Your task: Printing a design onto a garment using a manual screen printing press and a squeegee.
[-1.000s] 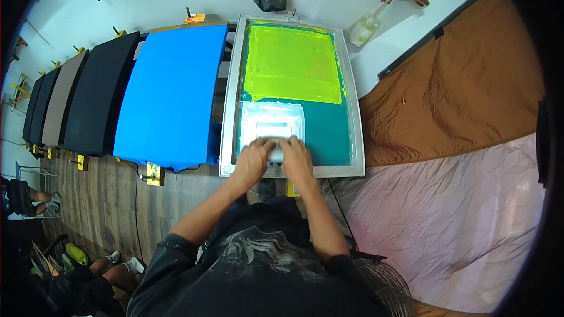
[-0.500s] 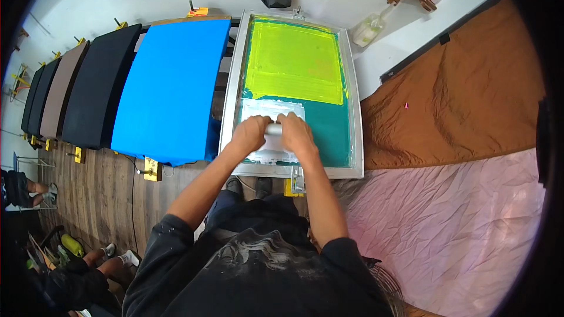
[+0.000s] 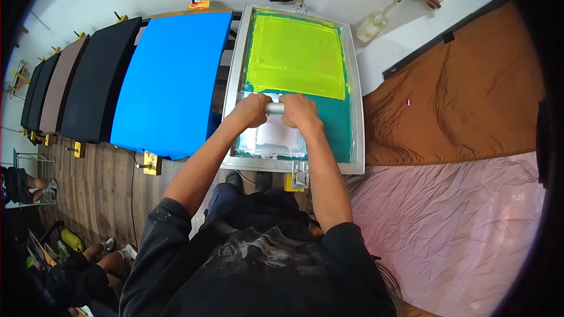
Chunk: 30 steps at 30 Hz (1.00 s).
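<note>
A squeegee with a pale bar handle (image 3: 274, 108) lies across a printing screen, gripped at both ends. My left hand (image 3: 252, 110) is closed round its left end, and my right hand (image 3: 301, 111) round its right end. White ink (image 3: 273, 140) coats the mesh on the near side of the handle. The screen's metal frame (image 3: 358, 117) surrounds a teal mesh area (image 3: 332, 132). Beyond my hands, a yellow-green rectangle (image 3: 296, 53) fills the far half. The squeegee's blade is hidden under my hands.
Left of the screen, a blue cloth-covered board (image 3: 173, 82) stands beside a row of black (image 3: 101, 82) and brown boards. A metal clamp (image 3: 300, 174) holds the frame's near edge. Brown fabric (image 3: 458, 94) spreads to the right. Another person's legs (image 3: 106, 264) show lower left.
Both hands have pushed the squeegee away from me, toward the yellow-green rectangle. More of the white ink now shows on the near side. The whole view has shifted slightly.
</note>
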Each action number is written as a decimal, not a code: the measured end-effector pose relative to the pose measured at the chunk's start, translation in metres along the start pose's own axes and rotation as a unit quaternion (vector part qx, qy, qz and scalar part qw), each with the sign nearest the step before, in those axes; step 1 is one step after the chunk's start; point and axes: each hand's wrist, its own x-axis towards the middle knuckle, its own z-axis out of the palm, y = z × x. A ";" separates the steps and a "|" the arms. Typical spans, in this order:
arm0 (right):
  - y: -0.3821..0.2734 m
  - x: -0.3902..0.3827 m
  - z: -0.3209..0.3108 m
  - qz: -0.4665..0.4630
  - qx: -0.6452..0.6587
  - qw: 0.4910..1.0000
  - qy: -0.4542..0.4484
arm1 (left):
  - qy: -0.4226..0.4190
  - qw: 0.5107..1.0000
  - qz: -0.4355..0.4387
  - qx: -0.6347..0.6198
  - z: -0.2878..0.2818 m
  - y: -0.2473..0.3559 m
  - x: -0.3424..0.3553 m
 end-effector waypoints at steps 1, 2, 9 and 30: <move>0.000 0.000 0.003 0.002 0.012 1.000 -0.007 | 0.010 1.000 0.001 0.011 0.006 -0.004 0.000; 0.003 -0.006 0.012 0.004 0.013 1.000 -0.008 | 0.024 1.000 0.016 0.012 0.013 -0.003 -0.006; -0.009 -0.098 0.061 -0.038 0.051 0.990 0.122 | 0.083 0.996 0.033 -0.024 0.053 0.031 -0.097; -0.018 -0.092 0.049 0.009 0.062 0.997 0.040 | -0.049 0.998 -0.008 -0.048 0.025 0.031 -0.090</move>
